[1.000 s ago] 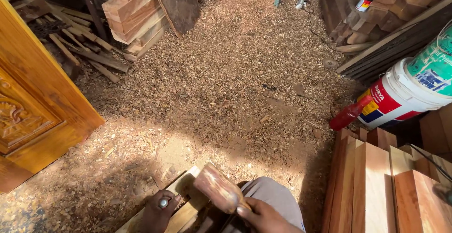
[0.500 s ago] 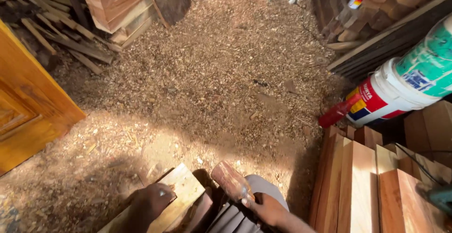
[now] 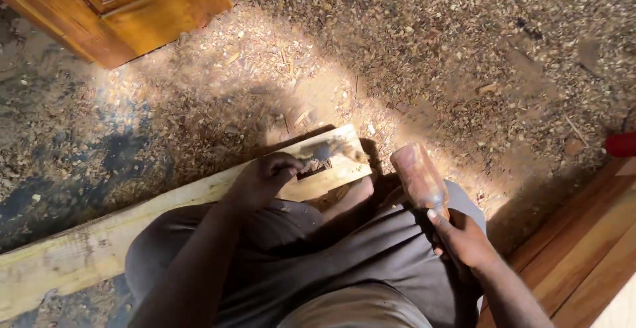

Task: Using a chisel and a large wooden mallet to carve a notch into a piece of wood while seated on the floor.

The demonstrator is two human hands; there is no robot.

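Our left hand (image 3: 265, 177) grips a chisel (image 3: 322, 150) clenched against the plank (image 3: 165, 202); our right hand (image 3: 464, 238) grasps a mallet (image 3: 417, 177). Since earlier, our view has dropped closer.

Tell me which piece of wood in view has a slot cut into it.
The pale plank lying across the person's lap. A dark rectangular slot sits near its far end, beside the left hand. The orange carved door and reddish boards show none.

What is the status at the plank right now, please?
Left hand grips chisel, tip on plank by a dark notch. Right hand holds mallet raised clear of chisel. Nothing between them.
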